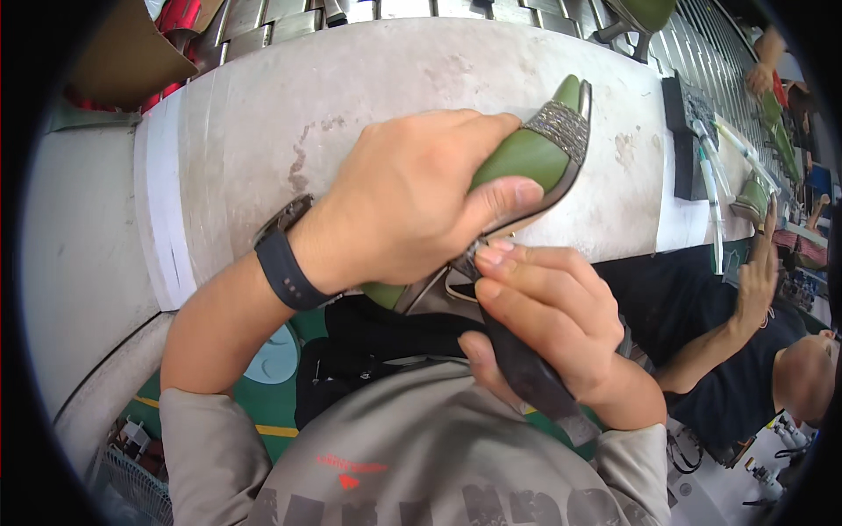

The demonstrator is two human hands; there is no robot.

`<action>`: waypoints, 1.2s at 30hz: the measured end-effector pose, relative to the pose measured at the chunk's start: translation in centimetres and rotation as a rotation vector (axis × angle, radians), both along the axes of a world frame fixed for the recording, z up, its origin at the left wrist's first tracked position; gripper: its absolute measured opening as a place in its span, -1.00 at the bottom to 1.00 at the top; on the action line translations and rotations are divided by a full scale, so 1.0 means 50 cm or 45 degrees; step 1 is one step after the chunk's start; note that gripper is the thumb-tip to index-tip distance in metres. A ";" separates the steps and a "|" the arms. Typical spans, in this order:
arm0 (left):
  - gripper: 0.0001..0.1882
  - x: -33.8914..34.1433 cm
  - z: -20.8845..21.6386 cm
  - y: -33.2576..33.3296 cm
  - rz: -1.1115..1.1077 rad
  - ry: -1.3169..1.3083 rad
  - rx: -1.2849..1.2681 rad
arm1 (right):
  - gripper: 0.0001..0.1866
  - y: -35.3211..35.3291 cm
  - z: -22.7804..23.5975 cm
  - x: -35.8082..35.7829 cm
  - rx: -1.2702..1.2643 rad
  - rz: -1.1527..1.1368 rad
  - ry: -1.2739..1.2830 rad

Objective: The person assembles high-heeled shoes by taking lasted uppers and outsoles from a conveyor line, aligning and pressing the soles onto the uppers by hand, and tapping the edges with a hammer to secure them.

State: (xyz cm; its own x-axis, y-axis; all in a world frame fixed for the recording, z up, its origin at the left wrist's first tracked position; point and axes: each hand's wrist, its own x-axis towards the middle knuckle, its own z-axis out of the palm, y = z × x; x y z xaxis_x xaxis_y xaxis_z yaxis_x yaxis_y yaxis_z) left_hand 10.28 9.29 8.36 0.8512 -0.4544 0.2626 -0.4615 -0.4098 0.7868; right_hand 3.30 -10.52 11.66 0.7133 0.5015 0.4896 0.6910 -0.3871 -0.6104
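Smooth green shoe (528,161) with rough, glittery band (561,127).

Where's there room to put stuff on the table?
The worktable is bare between the left hand and the white strip, and between the green pointed-toe shoe and the black block. It's crowded near the right hand, and beside the block, where pens lie.

The shoe (526,159) I hold is plain olive green, with a glittery silver-grey band (560,125) and a dark grey sole edge (574,175). The piece (531,364) I grip is near-black, greyer at its end. My watch strap (289,276) is black; my shirt (395,421) is taupe with a red print and darker lettering. The table (403,70) is off-white, smeared brown. The floor (274,410) is green, striped yellow.
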 end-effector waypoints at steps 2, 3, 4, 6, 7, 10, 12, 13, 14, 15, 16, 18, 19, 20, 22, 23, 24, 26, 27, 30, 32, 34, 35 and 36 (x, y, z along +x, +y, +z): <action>-0.53 0.001 0.002 0.007 -0.016 0.007 0.010 | -0.61 -0.005 -0.014 0.000 0.015 -0.045 -0.052; -0.53 0.000 0.004 0.009 -0.028 0.021 0.015 | -0.61 -0.009 -0.016 -0.004 0.025 -0.086 -0.097; -0.54 0.000 0.004 0.009 -0.027 -0.010 0.033 | -0.62 -0.016 -0.010 -0.006 -0.073 -0.185 -0.159; -0.54 0.004 0.010 0.010 -0.035 0.034 0.047 | -0.62 -0.031 -0.022 -0.008 -0.019 -0.281 -0.167; -0.54 0.003 0.010 0.010 -0.049 0.091 0.058 | -0.62 -0.034 -0.025 -0.011 0.004 -0.318 -0.166; -0.57 -0.002 0.001 0.010 -0.040 -0.011 0.052 | -0.60 -0.019 -0.001 -0.034 0.084 -0.306 -0.052; -0.57 0.004 0.004 0.003 -0.049 0.037 0.031 | -0.61 0.001 -0.011 -0.026 0.008 -0.320 -0.122; -0.58 0.004 0.008 0.002 -0.044 0.089 0.021 | -0.61 0.009 -0.013 -0.022 -0.056 -0.321 -0.189; -0.58 0.005 0.009 0.001 -0.039 0.088 0.021 | -0.63 0.010 -0.012 -0.025 -0.063 -0.333 -0.181; -0.58 0.006 0.011 0.000 -0.040 0.069 0.027 | -0.63 0.014 -0.011 -0.023 -0.062 -0.329 -0.184; -0.58 0.005 0.013 -0.002 -0.047 0.050 0.033 | -0.64 0.019 -0.010 -0.022 -0.069 -0.345 -0.207; -0.58 0.006 0.017 -0.004 -0.055 0.064 0.033 | -0.62 0.011 -0.005 -0.018 -0.067 -0.334 -0.217; -0.57 0.005 0.021 0.000 -0.059 0.078 0.033 | -0.61 -0.006 -0.004 -0.017 -0.025 -0.301 -0.096; -0.57 0.004 0.015 0.005 -0.056 0.064 0.045 | -0.62 -0.026 -0.007 -0.014 0.084 -0.312 0.061; -0.39 0.011 0.012 0.002 -0.032 0.078 0.016 | -0.68 -0.066 0.010 -0.014 0.251 -0.450 0.348; -0.39 0.016 0.023 -0.006 -0.043 0.061 0.011 | -0.70 -0.073 0.033 -0.015 0.384 -0.593 0.511; -0.26 0.016 0.039 -0.015 -0.030 0.076 0.103 | -0.70 -0.094 0.037 0.003 0.510 -0.604 0.490; 0.01 0.020 0.054 -0.046 0.017 0.089 0.246 | -0.70 -0.107 0.057 0.030 0.827 -0.630 0.487; 0.01 0.022 0.056 -0.062 0.012 0.080 0.244 | -0.70 -0.102 0.072 0.038 1.018 -0.644 0.502; -0.04 0.025 0.055 -0.089 0.100 0.042 0.446 | -0.73 -0.120 0.064 0.077 0.731 -0.539 0.455; -0.07 0.025 0.054 -0.089 0.028 0.092 0.383 | -0.76 -0.109 0.023 0.096 0.716 -0.443 0.758; -0.08 0.030 0.055 -0.091 0.027 0.126 0.380 | -0.77 -0.116 0.033 0.119 0.697 -0.426 0.784; -0.08 0.031 0.058 -0.092 0.021 0.138 0.384 | -0.78 -0.119 0.042 0.133 0.676 -0.399 0.806; -0.08 0.032 0.061 -0.092 0.014 0.148 0.387 | -0.78 -0.123 0.046 0.160 0.627 -0.390 0.824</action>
